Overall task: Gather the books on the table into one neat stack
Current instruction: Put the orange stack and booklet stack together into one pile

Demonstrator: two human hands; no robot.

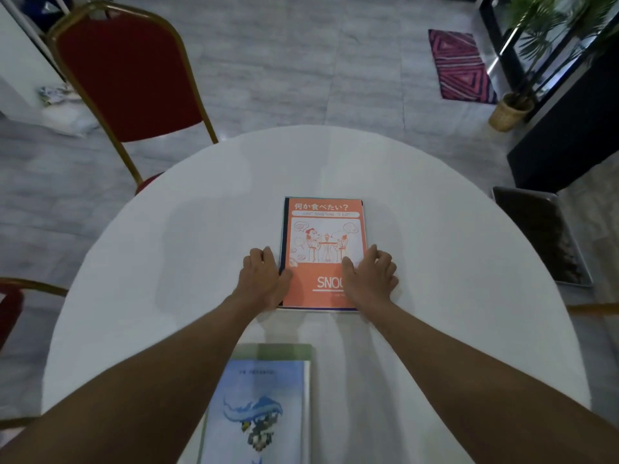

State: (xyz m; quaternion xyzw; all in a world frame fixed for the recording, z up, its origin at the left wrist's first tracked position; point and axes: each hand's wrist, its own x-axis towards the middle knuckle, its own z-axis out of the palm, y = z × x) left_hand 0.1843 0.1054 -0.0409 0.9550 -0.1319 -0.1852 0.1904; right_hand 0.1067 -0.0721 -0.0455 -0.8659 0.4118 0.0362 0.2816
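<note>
Left hand (263, 279): flat against the left (spine) edge of the orange book (323, 252), fingers together and lightly curled, thumb lying over the lower left corner of the cover. Grip not closed round anything, just pressing the side. Right hand (368, 276): same on the right edge, thumb and part of the palm on the cover over the "SNOO…" lettering, other fingers curled down past the edge onto the worktop (435, 296). Loose grip, nothing pinched.

Orange book sits mid-worktop, flat, cover up, roughly square to the viewer. Dark spine strip on the left. Thin edges of other colours (teal at the top, blue/white at the bottom) peek out under it, so it tops a small stack; cannot tell how many are below.

Second pile near the body edge, between the forearms: blue book (258, 410) with a wave drawing on top, a green book (273, 351) under it showing at the far and right edges. Well apart from the orange stack. Blurred, text unreadable.

Worktop is round, white. Around it: red chair (130, 78) with gold frame at far left, a dark tray (539, 236) off the right rim, striped rug (460, 65) and potted plant (512, 108) on the floor at far right.
</note>
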